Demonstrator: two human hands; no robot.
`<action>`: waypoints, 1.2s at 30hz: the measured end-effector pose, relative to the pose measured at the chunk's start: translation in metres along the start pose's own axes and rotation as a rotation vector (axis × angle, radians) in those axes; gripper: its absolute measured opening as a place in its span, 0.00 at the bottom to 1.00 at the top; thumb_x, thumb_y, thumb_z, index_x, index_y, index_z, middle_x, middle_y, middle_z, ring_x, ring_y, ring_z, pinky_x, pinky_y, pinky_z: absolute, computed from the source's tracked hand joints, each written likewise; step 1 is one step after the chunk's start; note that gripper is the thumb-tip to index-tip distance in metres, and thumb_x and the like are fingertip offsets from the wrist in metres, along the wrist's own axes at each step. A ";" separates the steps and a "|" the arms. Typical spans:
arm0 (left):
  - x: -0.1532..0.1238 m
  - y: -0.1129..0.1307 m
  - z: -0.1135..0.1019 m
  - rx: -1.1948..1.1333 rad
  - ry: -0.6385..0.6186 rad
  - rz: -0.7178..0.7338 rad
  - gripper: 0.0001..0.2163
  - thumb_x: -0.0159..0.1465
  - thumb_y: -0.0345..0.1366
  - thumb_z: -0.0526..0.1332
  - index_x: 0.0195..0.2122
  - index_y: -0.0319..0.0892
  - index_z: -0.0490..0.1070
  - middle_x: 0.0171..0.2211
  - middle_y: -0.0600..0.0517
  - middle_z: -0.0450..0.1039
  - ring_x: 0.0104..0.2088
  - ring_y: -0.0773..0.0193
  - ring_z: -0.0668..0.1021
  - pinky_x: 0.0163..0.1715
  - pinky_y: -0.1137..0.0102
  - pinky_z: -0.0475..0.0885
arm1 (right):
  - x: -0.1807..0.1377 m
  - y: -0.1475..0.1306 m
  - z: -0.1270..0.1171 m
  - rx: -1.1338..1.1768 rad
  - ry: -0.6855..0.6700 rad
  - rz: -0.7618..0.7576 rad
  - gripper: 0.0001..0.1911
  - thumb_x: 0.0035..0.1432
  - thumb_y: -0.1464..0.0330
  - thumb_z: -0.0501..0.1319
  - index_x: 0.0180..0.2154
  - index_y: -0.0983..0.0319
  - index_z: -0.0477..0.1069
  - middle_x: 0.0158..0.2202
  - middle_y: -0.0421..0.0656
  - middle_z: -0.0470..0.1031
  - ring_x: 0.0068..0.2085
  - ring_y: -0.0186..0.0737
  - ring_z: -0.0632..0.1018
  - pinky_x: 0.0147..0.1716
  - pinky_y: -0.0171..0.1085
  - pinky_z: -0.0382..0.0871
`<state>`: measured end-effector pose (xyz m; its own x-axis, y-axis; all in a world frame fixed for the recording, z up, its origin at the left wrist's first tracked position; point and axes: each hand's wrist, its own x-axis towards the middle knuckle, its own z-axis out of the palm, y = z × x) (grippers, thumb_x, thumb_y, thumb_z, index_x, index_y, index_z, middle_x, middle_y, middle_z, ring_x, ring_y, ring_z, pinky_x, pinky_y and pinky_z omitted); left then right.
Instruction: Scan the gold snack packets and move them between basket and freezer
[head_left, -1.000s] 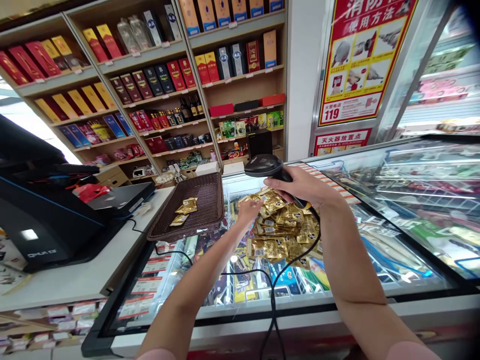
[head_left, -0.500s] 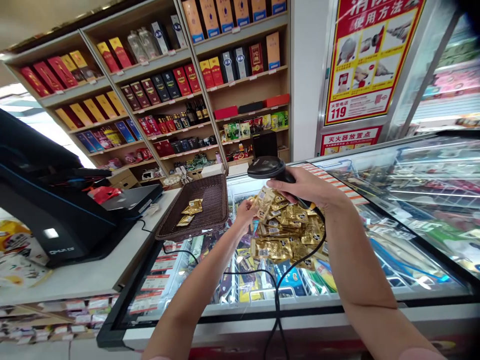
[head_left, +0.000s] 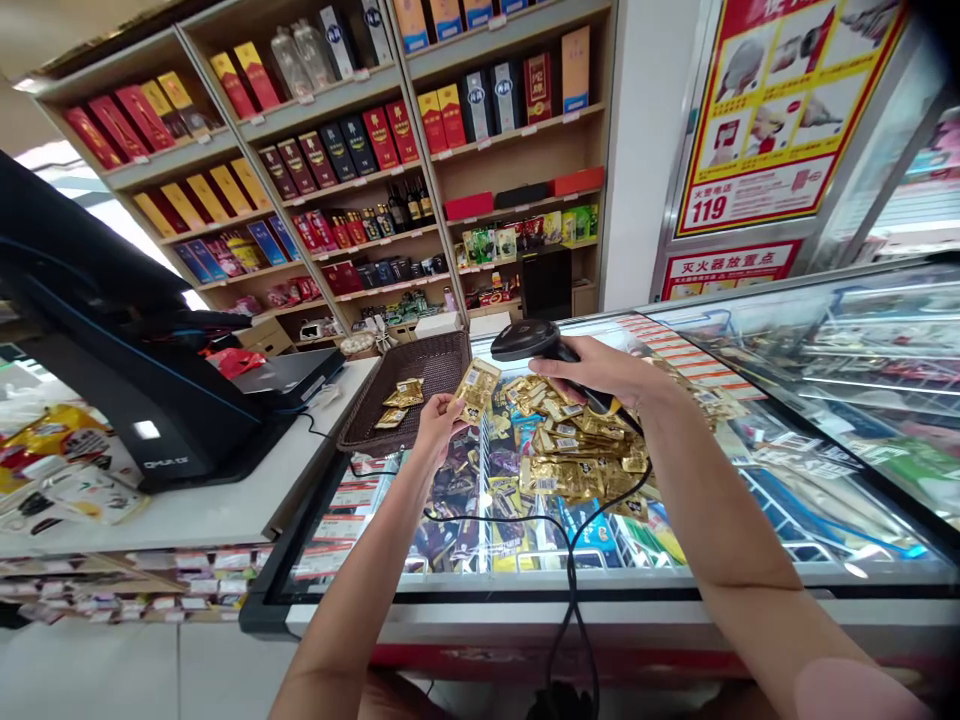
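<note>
My left hand (head_left: 436, 425) pinches one gold foil packet (head_left: 477, 386) and holds it up just under the head of a black barcode scanner (head_left: 525, 341). My right hand (head_left: 600, 368) is wrapped round the scanner's handle, and its black cable (head_left: 571, 560) hangs down between my arms. A heap of gold packets (head_left: 574, 440) lies on the glass lid of the chest freezer (head_left: 750, 450), under my right hand. A brown wicker tray (head_left: 435, 368) to the left holds a few gold packets (head_left: 401, 398).
A black till terminal (head_left: 127, 380) stands on the white counter (head_left: 225, 500) at the left. Snack bags (head_left: 60, 450) lie at the counter's far left. Shelves of boxed bottles (head_left: 360, 150) fill the back wall. A red fire-safety poster (head_left: 780, 110) hangs on the right.
My left hand picked one gold packet out of the heap and lifted it leftward, up to the scanner head. The camera has shifted left and back.
</note>
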<state>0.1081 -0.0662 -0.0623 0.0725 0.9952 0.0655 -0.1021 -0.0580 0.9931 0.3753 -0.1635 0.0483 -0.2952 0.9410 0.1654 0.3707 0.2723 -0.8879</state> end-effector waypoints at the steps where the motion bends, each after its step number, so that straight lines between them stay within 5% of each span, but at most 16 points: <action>1: 0.000 0.000 -0.003 -0.008 0.011 0.001 0.18 0.47 0.42 0.73 0.31 0.41 0.65 0.26 0.57 0.70 0.28 0.70 0.76 0.33 0.69 0.76 | 0.001 0.000 0.002 0.003 -0.016 0.001 0.24 0.55 0.46 0.61 0.28 0.60 0.62 0.19 0.38 0.68 0.19 0.30 0.67 0.21 0.33 0.60; 36: 0.001 -0.002 -0.006 -0.005 0.040 0.012 0.18 0.47 0.42 0.72 0.30 0.42 0.65 0.25 0.58 0.70 0.28 0.70 0.75 0.34 0.69 0.76 | 0.000 0.000 0.004 -0.050 -0.111 0.000 0.22 0.54 0.48 0.63 0.33 0.60 0.63 0.20 0.37 0.67 0.19 0.31 0.65 0.20 0.34 0.57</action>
<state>0.1024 -0.0650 -0.0653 0.0313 0.9968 0.0730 -0.1074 -0.0693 0.9918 0.3712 -0.1643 0.0468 -0.3899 0.9137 0.1148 0.4133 0.2851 -0.8648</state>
